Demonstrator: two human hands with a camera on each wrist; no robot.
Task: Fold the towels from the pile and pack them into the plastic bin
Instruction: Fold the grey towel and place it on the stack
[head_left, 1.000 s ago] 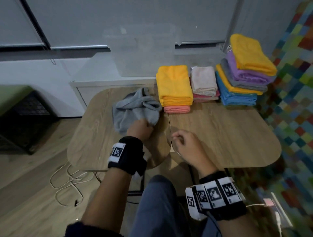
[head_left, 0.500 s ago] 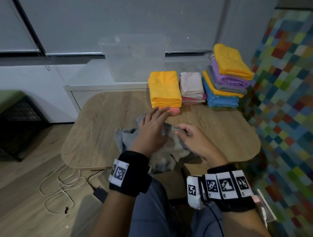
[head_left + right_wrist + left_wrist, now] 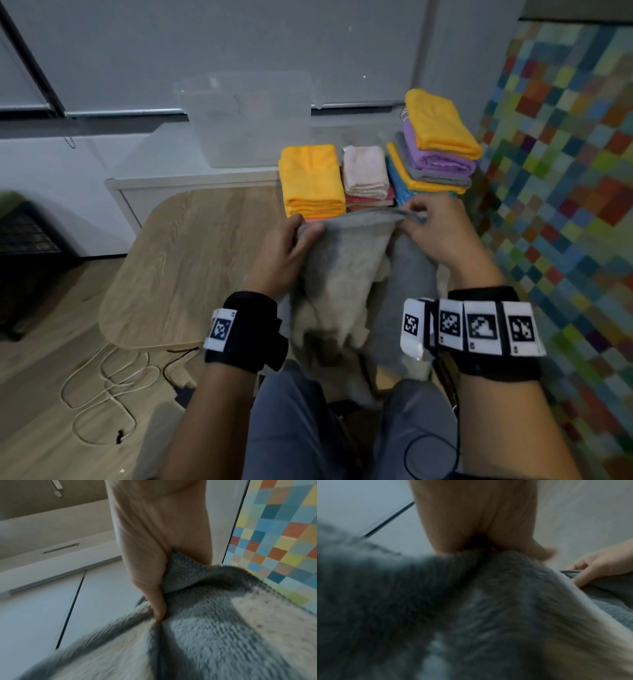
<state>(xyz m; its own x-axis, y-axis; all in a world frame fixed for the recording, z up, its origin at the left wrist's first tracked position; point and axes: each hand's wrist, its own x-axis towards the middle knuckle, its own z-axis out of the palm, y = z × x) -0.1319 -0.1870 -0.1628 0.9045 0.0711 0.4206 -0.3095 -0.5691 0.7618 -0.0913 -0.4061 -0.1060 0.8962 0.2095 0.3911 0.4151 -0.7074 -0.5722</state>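
Observation:
A grey towel (image 3: 346,263) hangs in the air between my hands, above the table's near edge and my lap. My left hand (image 3: 291,240) grips its upper left edge, and my right hand (image 3: 421,222) pinches the upper right corner. The left wrist view shows the left hand (image 3: 481,543) closed on the grey towel (image 3: 471,608); the right wrist view shows thumb and fingers of the right hand (image 3: 159,588) clamping a fold of the grey towel (image 3: 197,628). The clear plastic bin (image 3: 246,120) stands on a white ledge behind the table, apparently with nothing in it.
Folded towels stand at the table's (image 3: 191,260) far right: a yellow stack (image 3: 311,178), a pale pink stack (image 3: 366,174), and a tall mixed pile (image 3: 435,140). A coloured mosaic wall (image 3: 565,171) lies to the right. Cables (image 3: 102,394) lie on the floor at left.
The grey towel, crumpled on the table a second ago, has been pulled toward me and lifted. Both hands now hold its top edge, stretched between them.

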